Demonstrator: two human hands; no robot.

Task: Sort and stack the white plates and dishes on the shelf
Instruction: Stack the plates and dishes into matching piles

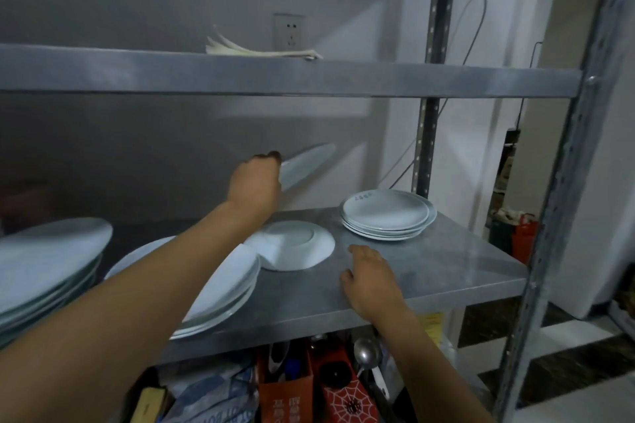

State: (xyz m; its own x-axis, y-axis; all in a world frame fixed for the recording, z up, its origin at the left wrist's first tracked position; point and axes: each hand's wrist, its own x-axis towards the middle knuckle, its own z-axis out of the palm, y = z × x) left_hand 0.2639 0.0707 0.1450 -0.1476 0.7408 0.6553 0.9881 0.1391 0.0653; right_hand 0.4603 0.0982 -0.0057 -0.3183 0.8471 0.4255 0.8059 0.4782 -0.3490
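My left hand (256, 182) holds a white plate (305, 165) by its rim, tilted in the air above the grey metal shelf (429, 268). Below it an upside-down white dish (295, 249) lies on the shelf. A stack of white plates (386, 215) sits at the back right. A larger stack (225, 292) stands under my left forearm, and another stack (44, 264) is at the far left. My right hand (371, 280) rests flat on the shelf near its front edge, fingers apart, holding nothing.
An upper shelf board (309, 77) with folded papers (254, 50) hangs above. Perforated metal posts (556, 199) frame the right side. Under the shelf are red boxes (285, 391), a ladle (366, 354) and bags.
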